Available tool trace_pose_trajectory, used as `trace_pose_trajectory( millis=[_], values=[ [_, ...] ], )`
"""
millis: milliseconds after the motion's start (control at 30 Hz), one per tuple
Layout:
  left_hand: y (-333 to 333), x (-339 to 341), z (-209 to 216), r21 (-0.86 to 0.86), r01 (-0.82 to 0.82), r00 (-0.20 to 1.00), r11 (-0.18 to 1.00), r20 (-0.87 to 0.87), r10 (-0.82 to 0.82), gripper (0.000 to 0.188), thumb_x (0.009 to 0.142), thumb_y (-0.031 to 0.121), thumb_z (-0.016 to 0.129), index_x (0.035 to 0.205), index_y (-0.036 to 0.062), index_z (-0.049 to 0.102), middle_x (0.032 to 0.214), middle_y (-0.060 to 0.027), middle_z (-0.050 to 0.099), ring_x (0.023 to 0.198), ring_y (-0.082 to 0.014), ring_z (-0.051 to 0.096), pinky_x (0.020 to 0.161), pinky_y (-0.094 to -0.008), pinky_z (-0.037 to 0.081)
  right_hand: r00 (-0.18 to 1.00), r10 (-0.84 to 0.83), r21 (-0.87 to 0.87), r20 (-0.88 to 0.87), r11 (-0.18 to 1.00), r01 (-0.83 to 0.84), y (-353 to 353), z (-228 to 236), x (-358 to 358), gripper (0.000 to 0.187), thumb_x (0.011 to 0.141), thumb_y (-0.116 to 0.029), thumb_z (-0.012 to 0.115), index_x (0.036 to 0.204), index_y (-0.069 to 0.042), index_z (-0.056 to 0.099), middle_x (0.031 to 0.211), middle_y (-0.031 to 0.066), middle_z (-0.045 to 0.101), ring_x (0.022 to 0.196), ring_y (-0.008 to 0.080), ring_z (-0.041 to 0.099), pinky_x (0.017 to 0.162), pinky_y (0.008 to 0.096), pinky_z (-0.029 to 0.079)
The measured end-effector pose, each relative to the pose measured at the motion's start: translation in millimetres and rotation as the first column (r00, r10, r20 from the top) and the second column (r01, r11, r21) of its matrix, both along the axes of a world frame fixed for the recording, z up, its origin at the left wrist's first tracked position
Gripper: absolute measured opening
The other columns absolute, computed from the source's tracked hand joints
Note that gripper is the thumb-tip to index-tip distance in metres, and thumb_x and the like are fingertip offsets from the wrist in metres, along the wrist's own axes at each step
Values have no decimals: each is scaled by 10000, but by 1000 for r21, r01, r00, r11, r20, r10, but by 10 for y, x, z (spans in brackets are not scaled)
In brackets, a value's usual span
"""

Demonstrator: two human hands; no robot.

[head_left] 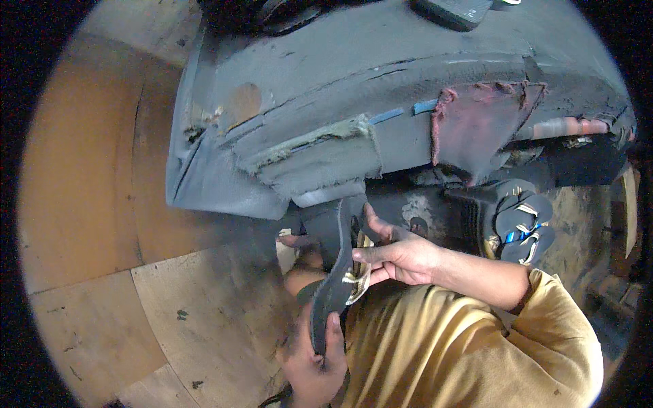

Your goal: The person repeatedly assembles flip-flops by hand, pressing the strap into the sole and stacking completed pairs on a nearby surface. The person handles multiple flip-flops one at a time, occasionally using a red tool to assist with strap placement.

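Note:
A dark flip-flop (pixel 332 289) with pale straps stands on edge, its sole turned to the left. My left hand (pixel 316 364) grips its lower end, with the thumb on the strap side. Higher up, my right hand (pixel 408 257) holds the strap side, its fingers and thumb pressed at the strap and sole edge. The flip-flop's upper end lies close to the lower edge of a bench (pixel 381 81) coated in grey dust. Behind the flip-flop, some bare skin (pixel 304 268) shows; I cannot tell what part it is.
Several dark flip-flops (pixel 524 224) with pale and blue straps are piled at the right. Another dark sole (pixel 452 12) lies on the bench top. Ragged green cloth (pixel 326 160) and red cloth (pixel 479 129) hang along the bench front. Brown boards (pixel 88 177) cover the left floor.

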State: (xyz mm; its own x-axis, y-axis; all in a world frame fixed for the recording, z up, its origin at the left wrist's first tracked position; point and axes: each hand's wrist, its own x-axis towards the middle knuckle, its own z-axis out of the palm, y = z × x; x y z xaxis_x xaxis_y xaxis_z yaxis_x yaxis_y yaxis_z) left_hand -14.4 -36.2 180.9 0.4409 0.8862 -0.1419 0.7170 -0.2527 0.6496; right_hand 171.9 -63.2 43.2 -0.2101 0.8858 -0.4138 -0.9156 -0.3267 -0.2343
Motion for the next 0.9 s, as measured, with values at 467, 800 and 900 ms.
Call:
trace_pose_trajectory(
  millis=[467, 800, 900],
  values=[
    [-66, -390, -1059, -101, -125, 921, 987, 357, 153, 394, 920, 157, 688, 1239, -54, 592, 1044, -161, 680, 967, -200, 647, 844, -330, 512, 984, -92, 84, 153, 993, 80, 188, -686, -247, 1045, 944, 41, 590, 1535, -408, -145, 1287, 128, 549, 1007, 224, 646, 948, 442, 546],
    [919, 493, -1215, -30, 121, 992, 992, 34, -120, 425, 930, 245, 683, 1279, 20, 593, 944, -192, 688, 845, -286, 691, 720, -379, 537, 962, -220, 22, -161, 974, 226, 711, -1475, -68, 329, 978, -52, 571, 1279, -73, 440, 1091, 102, 612, 1036, 265, 654, 954, 461, 558],
    [887, 777, -1356, -3, 146, 989, 989, -23, -146, 461, 922, 343, 684, 1190, -30, 641, 836, -189, 671, 708, -203, 651, 628, -363, 506, 946, -282, -53, -157, 959, 277, 453, -1562, 44, 566, 976, -85, 591, 1411, -214, 253, 1169, 99, 582, 1061, 269, 649, 940, 522, 557]
  ],
)
